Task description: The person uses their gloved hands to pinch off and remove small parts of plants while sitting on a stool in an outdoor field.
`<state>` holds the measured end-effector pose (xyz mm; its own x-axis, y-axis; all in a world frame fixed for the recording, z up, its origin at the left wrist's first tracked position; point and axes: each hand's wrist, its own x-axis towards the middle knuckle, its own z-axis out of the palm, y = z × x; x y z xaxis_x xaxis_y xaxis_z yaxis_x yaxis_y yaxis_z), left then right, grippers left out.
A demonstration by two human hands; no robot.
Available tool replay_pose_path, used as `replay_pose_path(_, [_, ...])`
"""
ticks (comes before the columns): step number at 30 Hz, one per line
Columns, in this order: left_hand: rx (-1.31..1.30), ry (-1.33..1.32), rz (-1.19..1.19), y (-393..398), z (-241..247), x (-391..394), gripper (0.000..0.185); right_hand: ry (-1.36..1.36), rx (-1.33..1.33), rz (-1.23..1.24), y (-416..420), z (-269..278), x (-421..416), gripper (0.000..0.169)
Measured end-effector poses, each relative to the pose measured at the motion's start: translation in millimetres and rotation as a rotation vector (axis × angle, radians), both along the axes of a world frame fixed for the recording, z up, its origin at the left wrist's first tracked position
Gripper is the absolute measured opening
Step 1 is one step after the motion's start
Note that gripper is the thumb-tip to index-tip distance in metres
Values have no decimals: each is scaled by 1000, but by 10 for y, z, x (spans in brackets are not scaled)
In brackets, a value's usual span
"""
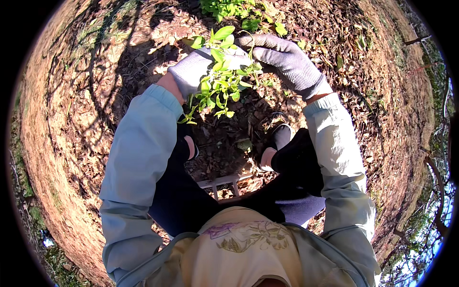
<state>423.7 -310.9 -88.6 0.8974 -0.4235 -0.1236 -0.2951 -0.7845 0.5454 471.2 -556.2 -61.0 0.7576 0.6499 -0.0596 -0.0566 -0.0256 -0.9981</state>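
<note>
My left hand (195,70), in a pale grey knit work glove, is closed around a bunch of leafy green stems (220,84). Some stems trail down over the glove towards my feet, and the leaves cover most of the left fingers. My right hand (283,59), gloved in grey too, is close beside the bunch with its fingers curled inward. A thin bent stem crosses in front of its fingertips; whether they pinch it is unclear.
Dry brown leaves (344,86) litter the ground all around. A low green plant (226,9) grows just beyond my hands. Between my legs shows part of a pale slatted frame (224,180). My right shoe (281,136) rests on shaded leaf litter. Branches (438,201) stand along the right rim.
</note>
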Motion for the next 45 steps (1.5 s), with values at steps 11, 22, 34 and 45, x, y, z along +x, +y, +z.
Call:
replay_pose_path(11, [133, -48, -50, 26, -16, 2, 11, 76, 21, -142, 21, -43, 12, 16])
replay_pose_path(22, [257, -89, -123, -37, -39, 57, 12, -262, -324, -305, -45, 46, 37, 15])
replay_pose_path(34, [376, -114, -172, -37, -30, 65, 14, -763, -549, -123, 52, 100, -32, 11])
replay_pose_path(45, [506, -159, -277, 56, -226, 84, 15, -368, -520, -426, -53, -121, 156, 18])
